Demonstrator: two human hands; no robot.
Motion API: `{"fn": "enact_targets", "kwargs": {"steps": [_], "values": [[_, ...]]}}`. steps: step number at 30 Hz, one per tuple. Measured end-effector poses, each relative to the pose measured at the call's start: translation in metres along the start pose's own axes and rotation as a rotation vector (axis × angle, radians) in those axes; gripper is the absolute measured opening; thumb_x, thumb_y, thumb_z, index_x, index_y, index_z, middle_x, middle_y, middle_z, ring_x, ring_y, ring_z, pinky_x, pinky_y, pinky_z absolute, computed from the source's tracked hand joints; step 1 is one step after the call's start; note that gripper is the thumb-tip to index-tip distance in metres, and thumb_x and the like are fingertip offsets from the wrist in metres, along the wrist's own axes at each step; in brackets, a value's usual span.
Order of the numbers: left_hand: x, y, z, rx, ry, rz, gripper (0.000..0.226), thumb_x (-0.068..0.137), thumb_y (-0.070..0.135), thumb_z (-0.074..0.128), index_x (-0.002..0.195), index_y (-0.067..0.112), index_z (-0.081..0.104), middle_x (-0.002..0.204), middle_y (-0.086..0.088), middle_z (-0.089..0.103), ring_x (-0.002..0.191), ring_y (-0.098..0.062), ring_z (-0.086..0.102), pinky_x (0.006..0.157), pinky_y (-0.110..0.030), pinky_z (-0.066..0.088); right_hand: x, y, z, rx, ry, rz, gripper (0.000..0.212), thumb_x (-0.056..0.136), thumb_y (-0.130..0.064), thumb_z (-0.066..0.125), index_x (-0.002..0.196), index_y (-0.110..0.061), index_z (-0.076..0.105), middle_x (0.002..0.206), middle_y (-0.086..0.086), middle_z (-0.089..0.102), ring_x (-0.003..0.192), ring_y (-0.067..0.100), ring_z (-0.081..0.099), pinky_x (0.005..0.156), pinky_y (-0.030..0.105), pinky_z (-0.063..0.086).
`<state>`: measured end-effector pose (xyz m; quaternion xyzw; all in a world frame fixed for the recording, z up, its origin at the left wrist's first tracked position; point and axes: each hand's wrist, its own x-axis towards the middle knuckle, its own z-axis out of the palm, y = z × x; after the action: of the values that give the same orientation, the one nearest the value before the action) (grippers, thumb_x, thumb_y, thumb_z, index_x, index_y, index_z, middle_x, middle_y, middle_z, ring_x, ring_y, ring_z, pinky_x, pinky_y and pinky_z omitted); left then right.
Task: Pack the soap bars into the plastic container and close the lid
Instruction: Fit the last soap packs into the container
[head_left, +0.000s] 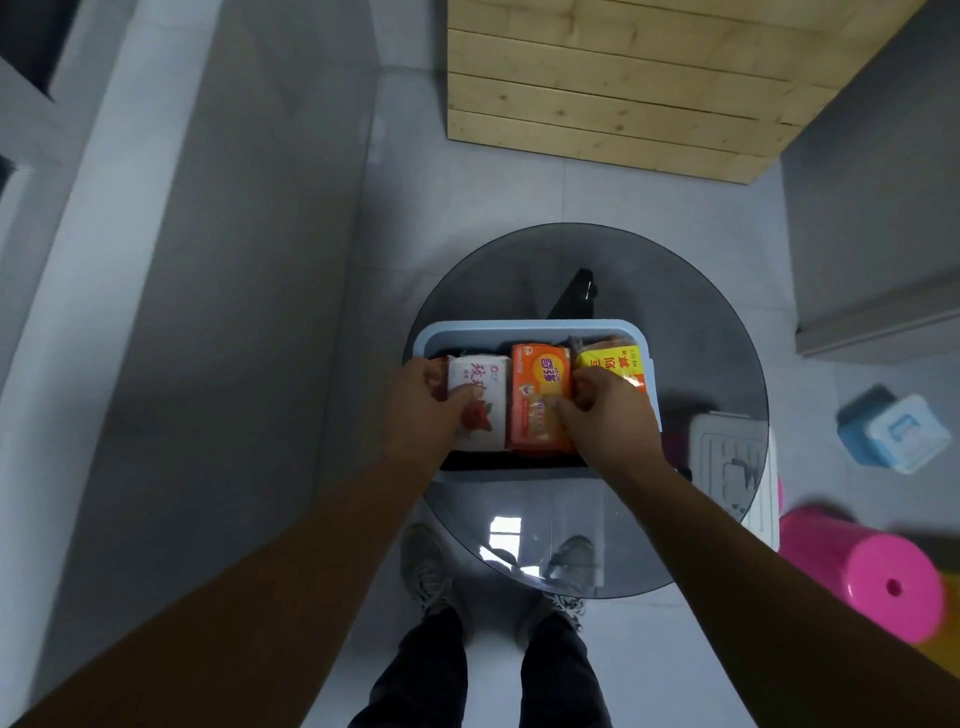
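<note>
A light blue plastic container (524, 328) stands in the middle of a round dark glass table (701, 332). Three wrapped soap bars lie side by side inside it: a white one with a red flower (480, 400), an orange one (537, 384) and a yellow one (613, 364). My left hand (423, 402) grips the left side of the white bar. My right hand (605, 415) pinches the lower right of the orange bar and covers part of the yellow one. The white lid (727, 457) lies on the table to the right of the container.
A black object (576, 296) sits behind the container. On the floor to the right are a pink stool (872, 577) and a blue and white box (893, 426). A wooden panel (649, 83) stands beyond the table. My feet show under the glass.
</note>
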<state>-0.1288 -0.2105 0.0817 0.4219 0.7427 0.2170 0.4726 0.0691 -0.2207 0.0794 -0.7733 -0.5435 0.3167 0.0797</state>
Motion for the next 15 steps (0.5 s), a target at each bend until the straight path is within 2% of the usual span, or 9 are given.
{"fn": "enact_targets", "kwargs": {"steps": [4,7,10,13,15], "values": [[-0.001,-0.004,0.003,0.029,0.000,0.017,0.026,0.082,0.031,0.077,0.097,0.013,0.064,0.092,0.002,0.071,0.073,-0.008,0.069,0.049,-0.011,0.050,-0.006,0.003,0.001,-0.002,-0.010,-0.069,0.031,0.095,-0.037,0.060,0.121,-0.020,0.065,0.108,-0.001,0.073,0.092,0.016,0.066,0.075,0.026,0.049],[0.002,-0.005,0.004,0.033,-0.004,-0.014,0.027,0.082,0.031,0.076,0.099,0.016,0.061,0.096,-0.001,0.072,0.080,-0.014,0.072,0.063,-0.028,0.062,-0.008,0.000,0.001,-0.046,0.008,-0.092,0.030,0.096,-0.033,0.060,0.122,-0.019,0.065,0.111,0.002,0.072,0.096,0.018,0.065,0.076,0.026,0.046],[0.002,-0.002,0.006,0.055,0.014,-0.028,0.030,0.083,0.032,0.075,0.102,0.018,0.056,0.100,-0.002,0.071,0.084,-0.017,0.071,0.071,-0.037,0.063,-0.007,-0.001,-0.001,-0.022,-0.021,-0.068,0.035,0.095,-0.032,0.063,0.127,-0.018,0.063,0.116,0.002,0.071,0.104,0.021,0.066,0.087,0.034,0.051],[-0.005,0.012,0.012,0.011,0.038,0.022,0.028,0.086,0.032,0.072,0.102,0.021,0.052,0.094,-0.003,0.065,0.075,-0.018,0.073,0.068,-0.039,0.063,-0.009,0.002,-0.010,0.165,-0.029,-0.024,0.027,0.092,-0.035,0.066,0.115,-0.021,0.067,0.105,-0.005,0.072,0.096,0.016,0.068,0.088,0.038,0.057],[-0.012,0.025,0.022,0.030,0.074,0.090,0.026,0.086,0.037,0.071,0.099,0.023,0.054,0.090,-0.001,0.061,0.075,-0.017,0.070,0.064,-0.032,0.061,-0.012,0.011,-0.023,0.332,0.039,0.033,0.017,0.091,-0.033,0.068,0.103,-0.021,0.068,0.091,-0.014,0.069,0.085,0.007,0.066,0.081,0.037,0.059]]}}
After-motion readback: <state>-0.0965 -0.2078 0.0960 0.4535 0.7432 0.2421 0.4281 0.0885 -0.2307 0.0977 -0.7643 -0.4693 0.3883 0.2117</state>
